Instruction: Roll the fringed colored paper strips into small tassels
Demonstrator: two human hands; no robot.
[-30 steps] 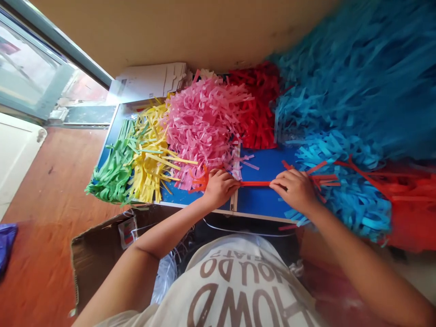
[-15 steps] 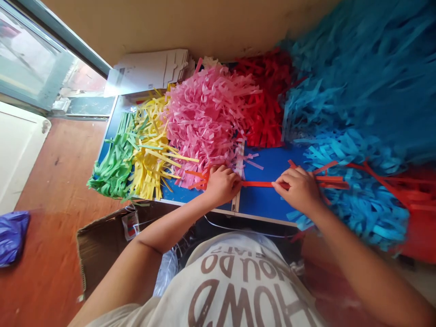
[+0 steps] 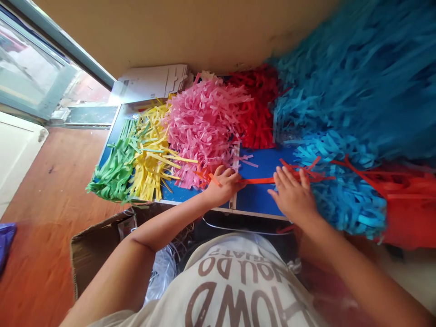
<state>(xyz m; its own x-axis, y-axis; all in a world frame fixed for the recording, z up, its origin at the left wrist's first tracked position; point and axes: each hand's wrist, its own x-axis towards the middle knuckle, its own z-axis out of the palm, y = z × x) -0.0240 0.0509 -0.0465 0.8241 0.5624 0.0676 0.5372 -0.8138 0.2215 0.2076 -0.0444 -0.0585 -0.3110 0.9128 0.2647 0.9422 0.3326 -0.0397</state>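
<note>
A narrow red paper strip [image 3: 258,181] with fringed ends runs across the blue table top between my two hands. My left hand [image 3: 223,185] is closed on its left end, with orange-red fringe sticking out by the fingers. Flat over the strip's right part lies my right hand [image 3: 293,193], its fingers stretched out. Loose red fringe shows beyond those fingers, over the light blue fringed paper [image 3: 350,204]. Just behind my left hand is a heap of pink fringed paper [image 3: 204,122].
Green fringe [image 3: 116,168] and yellow fringe [image 3: 150,159] hang at the table's left end. Red fringe [image 3: 257,113] and a large blue heap [image 3: 357,81] lie behind. White cards [image 3: 153,81] are stacked at the back left. A cardboard box [image 3: 98,254] stands below.
My right hand has gone from pinching the strip to lying flat with fingers spread. My left hand still holds its end, turned slightly. The view has shifted a little.
</note>
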